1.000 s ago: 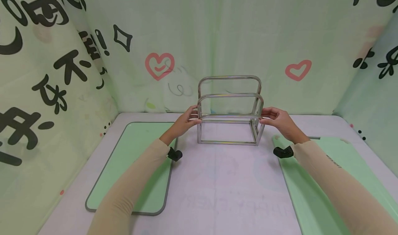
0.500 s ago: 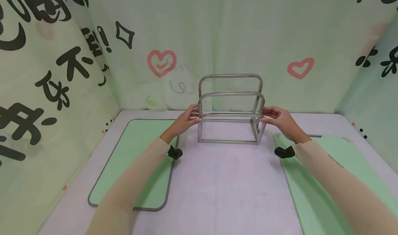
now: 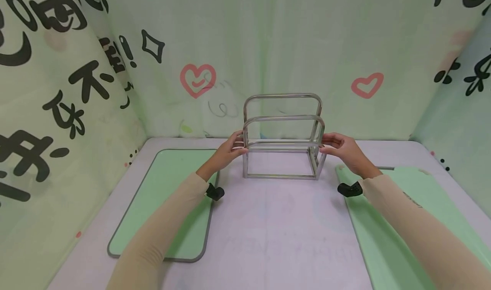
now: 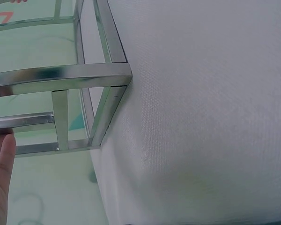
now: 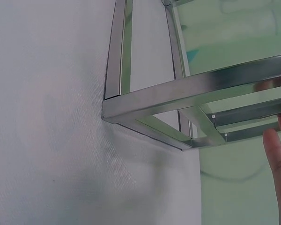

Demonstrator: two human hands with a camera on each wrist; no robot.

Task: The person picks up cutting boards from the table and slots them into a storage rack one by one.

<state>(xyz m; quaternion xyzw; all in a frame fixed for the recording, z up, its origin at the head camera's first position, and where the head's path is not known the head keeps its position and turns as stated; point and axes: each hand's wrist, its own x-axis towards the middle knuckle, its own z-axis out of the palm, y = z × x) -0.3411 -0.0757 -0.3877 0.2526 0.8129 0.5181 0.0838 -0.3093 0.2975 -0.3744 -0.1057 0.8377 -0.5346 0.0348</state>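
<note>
A silver metal rack [image 3: 284, 117] with rounded upright loops stands on the table near the back wall. At its left side my left hand [image 3: 223, 154] holds it, thumb toward the front post and fingers behind. My right hand [image 3: 346, 154] grips the opposite side in much the same way. In the left wrist view, the fingers [image 4: 3, 164] touch one of the bars, and the rack's lower corner meets the table. The right wrist view has the fingers [image 5: 275, 152] up against the bars on that side. Both palms are mostly out of the wrist views.
A green board [image 3: 168, 179] with a grey rim lies flat left of the rack, partly under the left sleeve. Another green board [image 3: 376, 230] lies on the right beneath the right forearm. The pale table [image 3: 287, 230] is bounded by printed green curtains [image 3: 307, 47] behind and at both sides.
</note>
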